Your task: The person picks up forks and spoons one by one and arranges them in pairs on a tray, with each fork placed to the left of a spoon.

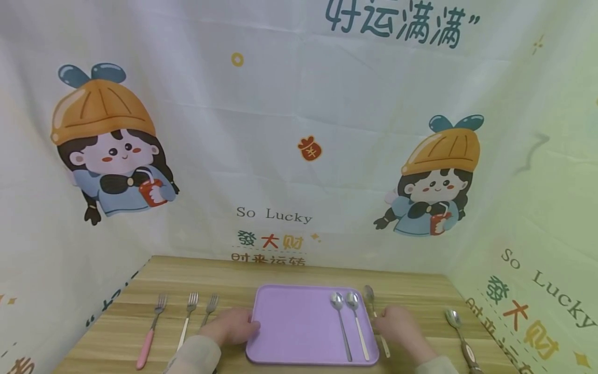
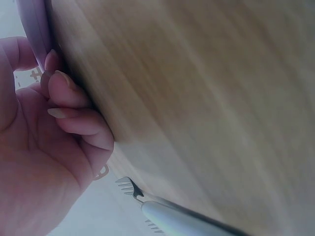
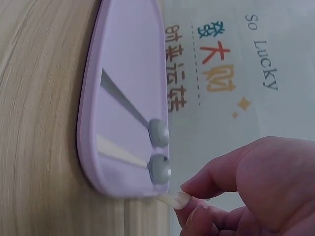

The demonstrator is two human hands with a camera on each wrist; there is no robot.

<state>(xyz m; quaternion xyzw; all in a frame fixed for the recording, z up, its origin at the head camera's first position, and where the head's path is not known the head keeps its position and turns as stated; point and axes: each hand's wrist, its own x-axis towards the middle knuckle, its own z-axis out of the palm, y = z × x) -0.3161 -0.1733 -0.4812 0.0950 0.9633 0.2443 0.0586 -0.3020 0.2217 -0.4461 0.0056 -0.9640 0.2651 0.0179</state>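
A purple tray lies on the wooden table with two spoons, one with a grey handle and one with a pale handle, side by side on its right part. My left hand holds the tray's left edge, thumb on the rim and fingers curled beneath, as the left wrist view shows. Just outside the right edge, my right hand pinches a third spoon by its pale handle between thumb and fingers. That spoon's bowl points to the back; part of its handle is hidden by the hand.
Left of the tray lie a pink-handled fork, a pale-handled fork and another fork, partly covered by my left hand. At the far right lies a brown-handled spoon. A printed cloth hangs behind and beside the table.
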